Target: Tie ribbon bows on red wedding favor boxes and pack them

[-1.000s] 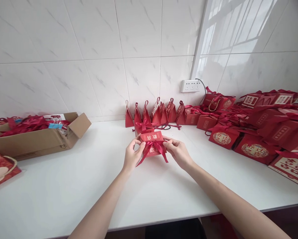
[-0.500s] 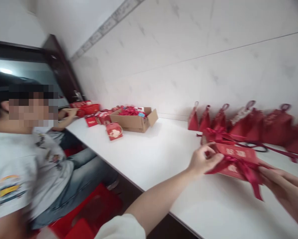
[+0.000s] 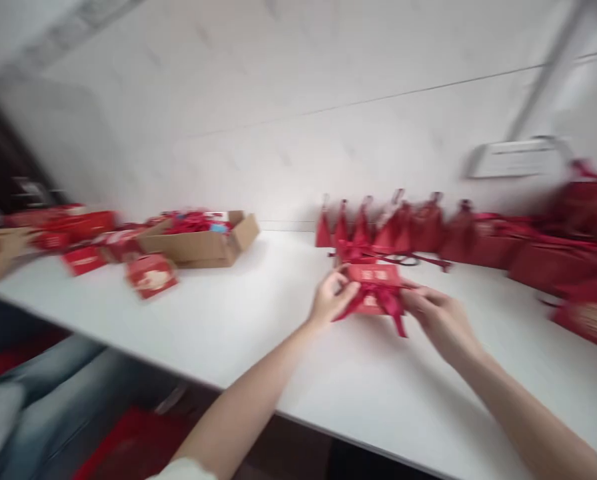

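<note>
Between my two hands is a small red gift box [image 3: 373, 274] with pale printed characters, tied round with a dark red ribbon bow [image 3: 389, 301] whose tails hang down its front. My left hand [image 3: 330, 297] pinches the box's left side, thumb and finger closed. At the right side my right hand [image 3: 441, 320] grips the edge, its fingers partly hidden behind the box. Just behind lies another red box [image 3: 348, 249] with ribbon on it, close to a thin black loop [image 3: 409, 261].
Several red cone-shaped boxes [image 3: 362, 227] line the wall. Ribboned red boxes [image 3: 543, 263] crowd the right side. An open carton [image 3: 198, 250] of red ribbons stands left, with a printed red box [image 3: 151, 275] before it. A co-worker's hand [image 3: 1, 250] shows at the far left.
My view has swung to the right, so the co-worker's head has left the picture and more boxes show on the right. Both hands keep hold of the ribboned box.
</note>
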